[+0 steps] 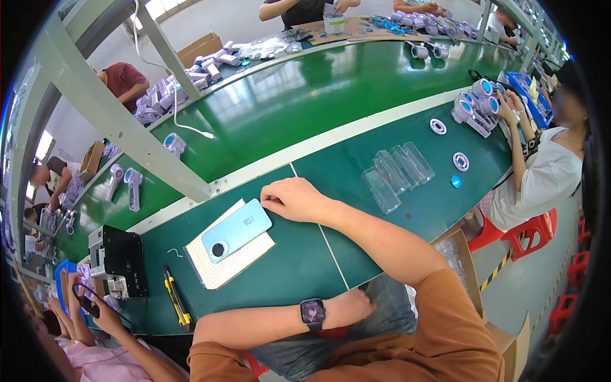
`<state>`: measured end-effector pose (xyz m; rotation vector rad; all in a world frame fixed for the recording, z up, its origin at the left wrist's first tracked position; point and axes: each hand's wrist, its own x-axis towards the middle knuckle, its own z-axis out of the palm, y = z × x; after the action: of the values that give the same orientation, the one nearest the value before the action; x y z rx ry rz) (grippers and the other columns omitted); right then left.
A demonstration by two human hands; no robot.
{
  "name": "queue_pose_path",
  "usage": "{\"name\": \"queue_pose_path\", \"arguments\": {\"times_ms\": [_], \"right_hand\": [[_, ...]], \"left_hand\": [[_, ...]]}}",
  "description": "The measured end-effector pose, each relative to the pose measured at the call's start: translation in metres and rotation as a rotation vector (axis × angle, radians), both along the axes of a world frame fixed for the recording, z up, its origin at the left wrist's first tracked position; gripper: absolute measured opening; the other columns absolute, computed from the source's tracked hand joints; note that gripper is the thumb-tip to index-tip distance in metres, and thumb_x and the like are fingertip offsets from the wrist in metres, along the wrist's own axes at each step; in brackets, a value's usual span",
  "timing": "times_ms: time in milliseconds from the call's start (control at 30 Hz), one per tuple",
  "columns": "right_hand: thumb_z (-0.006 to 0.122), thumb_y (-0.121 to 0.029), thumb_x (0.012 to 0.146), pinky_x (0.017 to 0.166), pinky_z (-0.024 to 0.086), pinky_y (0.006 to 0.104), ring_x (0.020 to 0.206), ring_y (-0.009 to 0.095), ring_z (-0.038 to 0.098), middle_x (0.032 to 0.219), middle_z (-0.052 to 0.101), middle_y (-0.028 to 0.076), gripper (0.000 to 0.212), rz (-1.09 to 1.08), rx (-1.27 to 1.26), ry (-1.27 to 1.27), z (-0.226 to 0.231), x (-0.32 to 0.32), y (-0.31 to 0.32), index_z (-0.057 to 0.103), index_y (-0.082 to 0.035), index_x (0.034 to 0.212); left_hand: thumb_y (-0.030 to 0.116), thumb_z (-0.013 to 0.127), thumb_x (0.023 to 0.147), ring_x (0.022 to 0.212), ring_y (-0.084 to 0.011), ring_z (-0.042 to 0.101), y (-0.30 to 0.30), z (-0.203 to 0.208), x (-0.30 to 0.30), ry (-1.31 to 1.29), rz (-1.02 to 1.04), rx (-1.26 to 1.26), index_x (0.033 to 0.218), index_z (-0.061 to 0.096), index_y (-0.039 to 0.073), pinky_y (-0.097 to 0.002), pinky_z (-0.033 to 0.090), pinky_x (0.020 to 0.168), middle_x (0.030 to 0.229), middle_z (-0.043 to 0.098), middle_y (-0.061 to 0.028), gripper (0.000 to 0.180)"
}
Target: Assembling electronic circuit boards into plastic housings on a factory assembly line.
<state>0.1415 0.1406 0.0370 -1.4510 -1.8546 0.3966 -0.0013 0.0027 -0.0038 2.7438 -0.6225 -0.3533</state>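
My right hand [291, 198] rests on the green tabletop with its fingers curled in, beside the upper right corner of a light blue smartphone [240, 232]. Whether the fingertips touch the phone is hard to make out. The phone lies face down on a white sheet with rows of small dots [202, 266]. Below the table edge, my left hand [351, 308] lies over my lap, a dark smartwatch on its wrist. The left fingers are mostly turned away from view.
A yellow and black utility knife [176, 299] and a black device [121, 261] lie to the left. Clear plastic trays [398, 172] sit at right. Beyond runs a green conveyor belt [305, 83] with handheld fans [132, 189]. Co-workers sit on both sides; a metal post [121, 108] rises at left.
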Motion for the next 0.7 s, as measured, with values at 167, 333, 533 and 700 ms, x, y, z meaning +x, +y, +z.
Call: {"name": "queue_pose_path", "arguments": {"times_ms": [167,333,533,700], "right_hand": [[0.065,-0.020,0.093,0.069,0.052,0.0402,0.077,0.029,0.066,0.084,0.069,0.008,0.012,0.003,0.010,0.002,0.0006,-0.0001,-0.0005,0.068,-0.008,0.094],[0.065,-0.020,0.093,0.069,0.052,0.0404,0.077,0.029,0.066,0.084,0.069,0.009,0.013,0.001,0.026,-0.004,-0.0001,-0.0007,0.0002,0.068,-0.008,0.094],[0.065,-0.021,0.092,0.073,0.053,0.0430,0.082,0.030,0.067,0.085,0.070,0.009,0.013,0.000,-0.019,0.003,0.0016,-0.0007,-0.0005,0.068,-0.009,0.093],[0.065,-0.021,0.092,0.072,0.053,0.0432,0.082,0.031,0.067,0.084,0.070,0.009,0.013,-0.003,-0.018,0.007,0.0023,-0.0005,-0.0012,0.069,-0.009,0.093]], "left_hand": [[0.022,0.062,0.089,0.080,-0.0302,0.069,-0.0005,0.0033,0.0004,0.012,0.001,0.027,0.094,0.068,0.007,-0.0400,0.051,0.080,0.075,0.070,-0.0119,0.018],[0.022,0.062,0.089,0.080,-0.0308,0.069,0.0006,0.0022,0.0001,0.012,-0.012,0.019,0.094,0.068,0.006,-0.0410,0.051,0.078,0.076,0.070,-0.0120,0.018],[0.022,0.062,0.089,0.082,-0.0300,0.069,0.0003,-0.0007,-0.0002,0.019,-0.006,0.019,0.096,0.068,0.006,-0.0408,0.051,0.079,0.078,0.071,-0.0119,0.018],[0.021,0.063,0.088,0.082,-0.0301,0.070,-0.0005,0.0019,0.0006,0.041,-0.005,0.022,0.097,0.068,0.006,-0.0407,0.052,0.080,0.078,0.071,-0.0119,0.018]]}}
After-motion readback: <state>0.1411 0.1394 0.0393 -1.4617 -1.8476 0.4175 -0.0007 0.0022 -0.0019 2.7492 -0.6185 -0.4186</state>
